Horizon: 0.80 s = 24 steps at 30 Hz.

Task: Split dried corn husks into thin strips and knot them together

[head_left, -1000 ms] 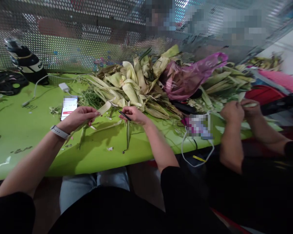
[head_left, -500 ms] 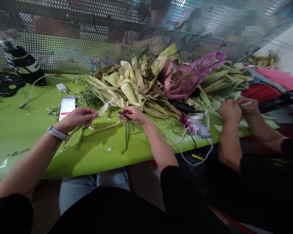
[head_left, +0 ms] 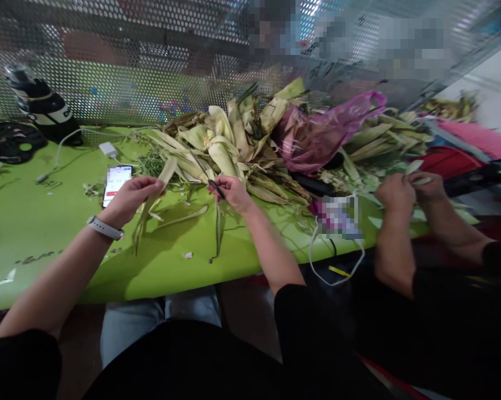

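My left hand (head_left: 139, 193), with a pale watch on its wrist, pinches a strip of corn husk (head_left: 168, 170). One part of the strip rises above the fingertips, and a longer part hangs toward the table. A slim black tool (head_left: 216, 189) is gripped in my right hand (head_left: 234, 195); its exact kind is unclear. Directly behind that hand lies a heap of corn husks (head_left: 223, 153), pale green to brown. Below the right fingers a narrow husk strip (head_left: 219, 233) runs down toward the table's front.
A phone (head_left: 117, 183) lies beside my left hand, near a white adapter (head_left: 108, 149) and cable. A dark bottle (head_left: 44, 108) stands back left. A pink plastic bag (head_left: 312, 136) rests against the husks. At right, a co-worker's hands (head_left: 409, 191) hold husk above the green table (head_left: 67, 233).
The husk strip in my left hand has swung more upright, its free end now pointing up. My right hand has shifted slightly, and the black tool tilts more steeply.
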Motion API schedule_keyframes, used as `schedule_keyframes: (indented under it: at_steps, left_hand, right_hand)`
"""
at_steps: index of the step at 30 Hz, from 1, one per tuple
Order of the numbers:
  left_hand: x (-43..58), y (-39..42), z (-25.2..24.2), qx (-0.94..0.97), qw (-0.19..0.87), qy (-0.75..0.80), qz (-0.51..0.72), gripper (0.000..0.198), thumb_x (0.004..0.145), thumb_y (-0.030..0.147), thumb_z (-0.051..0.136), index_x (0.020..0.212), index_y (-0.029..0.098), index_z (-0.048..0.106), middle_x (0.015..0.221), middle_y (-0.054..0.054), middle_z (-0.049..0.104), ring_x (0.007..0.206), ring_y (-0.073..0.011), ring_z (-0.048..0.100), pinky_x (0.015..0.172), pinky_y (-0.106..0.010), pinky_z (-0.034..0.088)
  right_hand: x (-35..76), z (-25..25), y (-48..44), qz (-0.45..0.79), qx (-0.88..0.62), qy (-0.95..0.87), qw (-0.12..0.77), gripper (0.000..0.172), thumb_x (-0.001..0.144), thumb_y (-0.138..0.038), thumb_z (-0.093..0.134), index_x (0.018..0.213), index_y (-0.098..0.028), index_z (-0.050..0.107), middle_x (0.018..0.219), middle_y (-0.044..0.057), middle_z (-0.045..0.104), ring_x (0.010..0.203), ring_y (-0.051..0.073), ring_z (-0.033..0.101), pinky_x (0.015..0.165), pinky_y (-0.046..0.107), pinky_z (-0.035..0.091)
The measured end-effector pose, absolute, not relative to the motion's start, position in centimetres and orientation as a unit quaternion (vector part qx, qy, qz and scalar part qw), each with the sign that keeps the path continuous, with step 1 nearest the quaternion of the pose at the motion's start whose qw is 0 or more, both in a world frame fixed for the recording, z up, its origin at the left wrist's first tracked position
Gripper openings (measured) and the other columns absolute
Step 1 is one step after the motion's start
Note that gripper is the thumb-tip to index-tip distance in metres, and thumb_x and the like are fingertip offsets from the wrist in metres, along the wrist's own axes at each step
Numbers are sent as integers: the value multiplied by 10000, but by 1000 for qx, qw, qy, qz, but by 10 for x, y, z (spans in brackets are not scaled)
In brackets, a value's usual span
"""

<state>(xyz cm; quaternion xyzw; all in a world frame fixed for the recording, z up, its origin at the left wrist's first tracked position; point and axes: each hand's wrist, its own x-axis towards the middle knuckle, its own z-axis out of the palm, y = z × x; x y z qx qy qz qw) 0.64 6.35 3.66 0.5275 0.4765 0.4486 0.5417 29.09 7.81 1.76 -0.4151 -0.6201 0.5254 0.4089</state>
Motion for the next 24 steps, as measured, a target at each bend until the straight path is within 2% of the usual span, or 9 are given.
schedule_keyframes:
  at_steps: [3,7,9,11,14,17,24]
  left_hand:
    - [15,64,42,450,459,483,594,163,663,288,838,740,175,749,742,-34,722,642,-108,625,545,-190,463]
    - [25,65,48,415,425,460,660,159,726,315,792,801,195,720,664,10,671,573,-82,606,448,-174,380]
    - [28,65,48,398,427,450,676,193,732,343,786,819,199,692,729,0,700,634,-98,663,450,-173,388]
    - [30,65,46,387,444,439,679,221,731,359,787,835,199,675,807,-19,730,715,-125,708,473,-176,424]
    - [33,62,44,382,465,420,679,236,741,368,784,860,196,674,862,-44,751,793,-159,732,504,-192,473]
    - [37,57,43,379,468,411,684,231,766,387,762,884,207,680,875,-43,754,833,-173,734,535,-210,505]
    - [45,52,31,377,446,432,687,231,748,396,775,892,223,725,812,-23,728,782,-143,702,589,-214,515]
  right_hand:
    - [289,23,74,531,-413,-628,393,421,637,-511,806,712,-170,571,574,-47,563,481,81,489,469,220,392]
    - [291,30,65,587,-364,-667,279,435,690,-541,763,751,-157,567,554,-33,600,422,58,426,410,201,291]
    - [292,31,61,612,-324,-682,235,441,744,-558,715,805,-142,585,587,-16,631,405,46,400,397,197,268]
    - [291,32,58,628,-303,-683,218,461,771,-575,686,852,-132,593,638,-2,652,419,46,420,404,195,305]
    - [285,31,56,631,-325,-670,215,458,787,-565,683,906,-135,579,738,16,674,512,64,517,465,194,407]
    - [278,27,56,620,-366,-661,212,440,789,-542,700,923,-148,560,800,21,679,573,75,563,504,199,447]
    - [271,21,59,614,-375,-637,278,499,809,-630,640,956,-165,534,832,40,698,518,75,542,435,211,381]
